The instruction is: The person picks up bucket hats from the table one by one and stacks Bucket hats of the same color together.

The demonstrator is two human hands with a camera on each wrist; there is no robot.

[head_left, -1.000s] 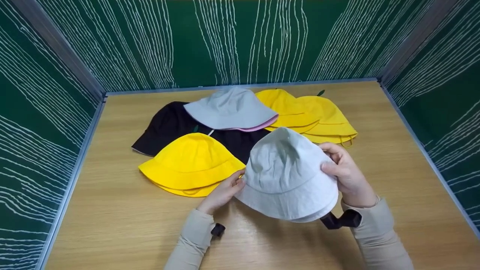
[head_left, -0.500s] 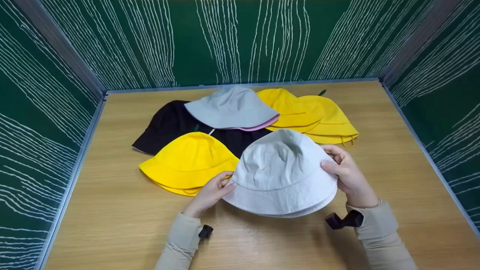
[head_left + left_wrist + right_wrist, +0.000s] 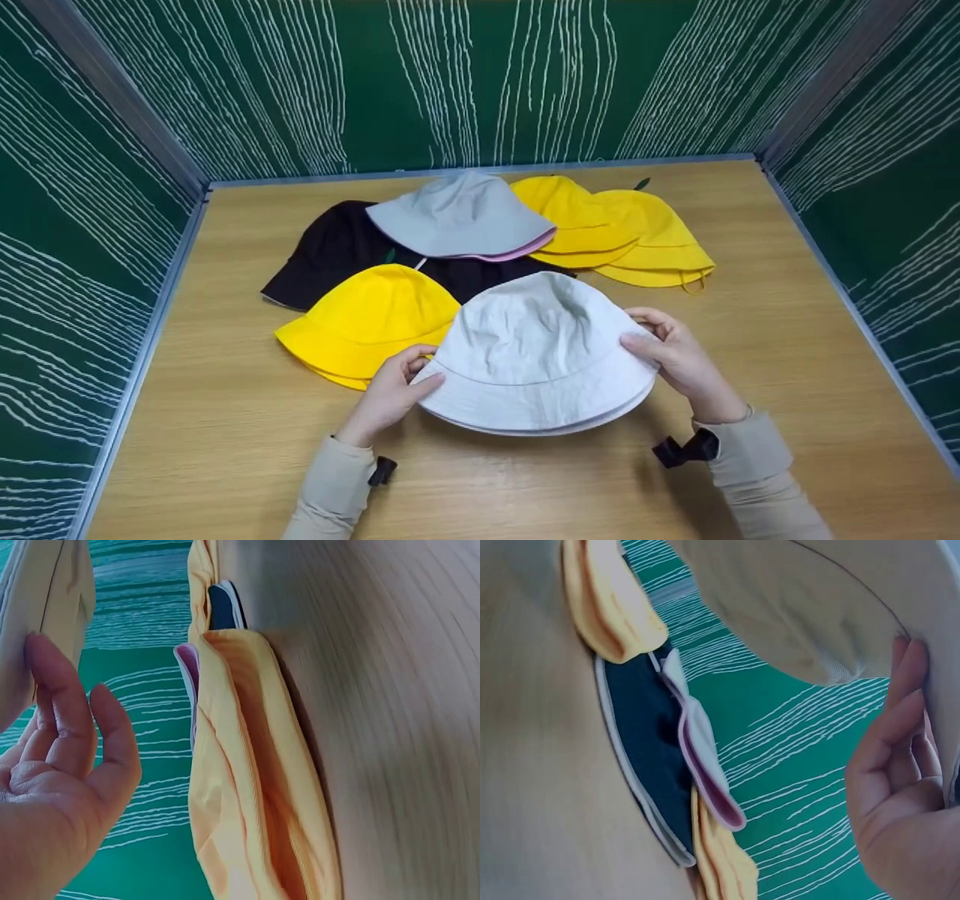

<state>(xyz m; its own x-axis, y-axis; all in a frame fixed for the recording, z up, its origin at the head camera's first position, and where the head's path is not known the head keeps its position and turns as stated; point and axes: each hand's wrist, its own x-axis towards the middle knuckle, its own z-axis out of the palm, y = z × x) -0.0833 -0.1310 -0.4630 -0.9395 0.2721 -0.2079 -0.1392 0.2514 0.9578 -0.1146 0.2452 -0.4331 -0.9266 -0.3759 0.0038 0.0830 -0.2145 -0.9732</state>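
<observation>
At the six o'clock side of a group of hats, a white bucket hat (image 3: 525, 360) is held crown up, clear of the wooden table (image 3: 225, 435). The left hand (image 3: 386, 394) pinches its brim near eight o'clock; the right hand (image 3: 682, 367) grips it at three. Around it, a yellow hat (image 3: 375, 315) sits at nine o'clock, a black hat (image 3: 322, 251) at ten, a pink-lined grey hat (image 3: 461, 217) at eleven, and two overlapping yellow hats (image 3: 652, 225) at one.
</observation>
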